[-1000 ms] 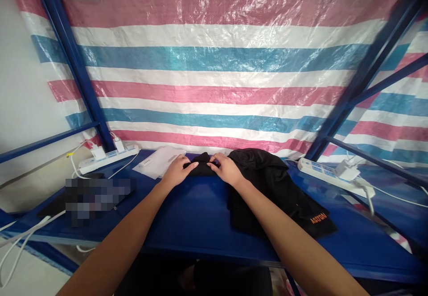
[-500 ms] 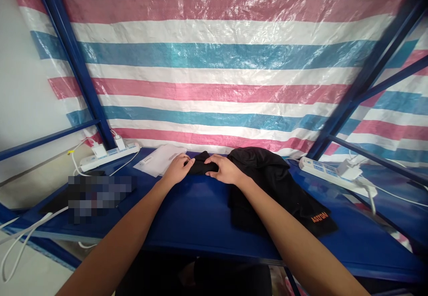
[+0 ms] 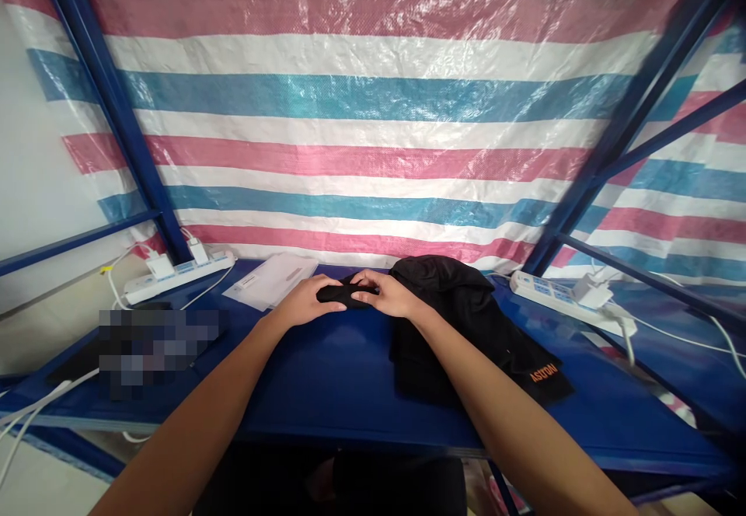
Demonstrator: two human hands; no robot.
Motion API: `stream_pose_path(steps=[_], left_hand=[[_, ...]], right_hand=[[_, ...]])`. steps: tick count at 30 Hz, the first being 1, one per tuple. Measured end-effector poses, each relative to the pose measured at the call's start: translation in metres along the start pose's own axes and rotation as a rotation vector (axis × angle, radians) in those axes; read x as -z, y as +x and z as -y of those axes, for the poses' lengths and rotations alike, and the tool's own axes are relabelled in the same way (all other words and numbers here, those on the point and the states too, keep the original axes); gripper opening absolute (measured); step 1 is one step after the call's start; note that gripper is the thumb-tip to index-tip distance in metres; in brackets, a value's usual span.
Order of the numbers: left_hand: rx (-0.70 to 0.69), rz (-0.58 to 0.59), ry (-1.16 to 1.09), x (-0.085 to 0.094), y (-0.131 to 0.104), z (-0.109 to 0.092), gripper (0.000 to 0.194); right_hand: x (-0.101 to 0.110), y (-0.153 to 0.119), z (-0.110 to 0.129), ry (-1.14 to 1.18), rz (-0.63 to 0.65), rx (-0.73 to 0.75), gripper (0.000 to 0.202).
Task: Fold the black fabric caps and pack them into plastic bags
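Landmark = blue shelf deck (image 3: 326,376), everything placed against it. Striped tarp (image 3: 361,112) in pink/white/teal hangs behind the deck's back edge and wraps round its right side, with blue frame posts (image 3: 110,112) rising from the deck's rear corners. Black garment (image 3: 460,322) lies in a loose heap on the deck right of centre, running from the back edge toward the front-right; an orange "ASTON" label (image 3: 543,374) shows on its front-right end. Blurred dark item (image 3: 145,341) sits on the deck's left part near the front edge, can't tell what it is. Right power strip (image 3: 559,292) lies on the deck at back right with a white adapter plugged in and a white cable trailing off to the right. Left power strip (image 3: 178,273) lies at back left of the deck, two plugs in it. White paper sheet (image 3: 273,279) lies flat at the back of the deck, left of centre, just beside the hands. Small rolled black cloth (image 3: 345,294) sits on the deck at back centre, touching the big garment's left edge. Left hand (image 3: 303,305) grasps the roll's left end, fingers curled over it. Right hand (image 3: 390,296) grips its right end, fingertips on top, forearm crossing over the black garment.
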State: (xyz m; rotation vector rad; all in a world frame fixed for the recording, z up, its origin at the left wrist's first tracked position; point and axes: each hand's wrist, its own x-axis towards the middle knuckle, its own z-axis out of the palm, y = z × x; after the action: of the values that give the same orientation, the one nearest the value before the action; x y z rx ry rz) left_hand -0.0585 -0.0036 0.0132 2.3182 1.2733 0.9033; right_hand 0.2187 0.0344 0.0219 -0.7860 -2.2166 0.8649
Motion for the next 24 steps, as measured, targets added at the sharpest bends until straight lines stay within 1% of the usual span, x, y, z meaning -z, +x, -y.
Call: stream_pose_path(steps=[2, 3, 4, 6, 7, 10, 12, 13, 16, 17, 19, 21, 22, 24], left_hand=[[0.018, 0.008, -0.007, 0.002, 0.001, 0.000, 0.053], [0.035, 0.010, -0.015, 0.004, 0.001, -0.001, 0.053], [0.055, 0.013, -0.027, 0.005, 0.001, -0.002, 0.052], [0.084, 0.030, -0.057, 0.007, 0.000, -0.005, 0.050], [0.090, 0.041, -0.072, 0.008, 0.000, -0.006, 0.048], [0.110, 0.035, -0.100, 0.005, -0.001, -0.005, 0.046], [0.114, -0.023, -0.093, 0.001, 0.000, -0.004, 0.045], [0.086, -0.069, -0.073, -0.001, 0.001, -0.003, 0.044], [-0.074, -0.193, 0.057, -0.006, 0.002, -0.007, 0.034], [-0.117, -0.210, 0.111, -0.007, 0.002, -0.010, 0.030], [-0.153, -0.198, 0.209, -0.010, 0.001, -0.016, 0.027], [-0.156, -0.164, 0.293, -0.014, -0.002, -0.021, 0.030], [-0.154, -0.147, 0.328, -0.016, -0.003, -0.023, 0.037], [-0.139, -0.107, 0.381, -0.021, -0.005, -0.025, 0.060]], right_hand=[[-0.001, -0.003, 0.002, -0.099, -0.028, 0.107, 0.033], [0.000, -0.005, 0.003, -0.152, -0.034, 0.154, 0.038], [0.001, -0.006, 0.004, -0.199, -0.037, 0.188, 0.048], [0.002, -0.007, 0.006, -0.250, -0.024, 0.204, 0.065], [0.003, -0.007, 0.007, -0.255, -0.010, 0.188, 0.067], [0.004, -0.004, 0.008, -0.228, 0.012, 0.092, 0.048], [0.003, -0.002, 0.007, -0.209, -0.001, 0.025, 0.045], [0.002, -0.002, 0.006, -0.203, -0.013, 0.002, 0.045], [0.000, 0.001, 0.003, -0.207, -0.038, -0.034, 0.043], [-0.001, 0.001, 0.002, -0.214, -0.039, -0.041, 0.041], [-0.001, 0.003, 0.001, -0.221, -0.035, -0.050, 0.038], [-0.002, 0.005, 0.002, -0.223, -0.037, -0.051, 0.035], [-0.002, 0.005, 0.002, -0.227, -0.043, -0.052, 0.034], [-0.004, 0.007, 0.004, -0.248, -0.056, -0.065, 0.036]])
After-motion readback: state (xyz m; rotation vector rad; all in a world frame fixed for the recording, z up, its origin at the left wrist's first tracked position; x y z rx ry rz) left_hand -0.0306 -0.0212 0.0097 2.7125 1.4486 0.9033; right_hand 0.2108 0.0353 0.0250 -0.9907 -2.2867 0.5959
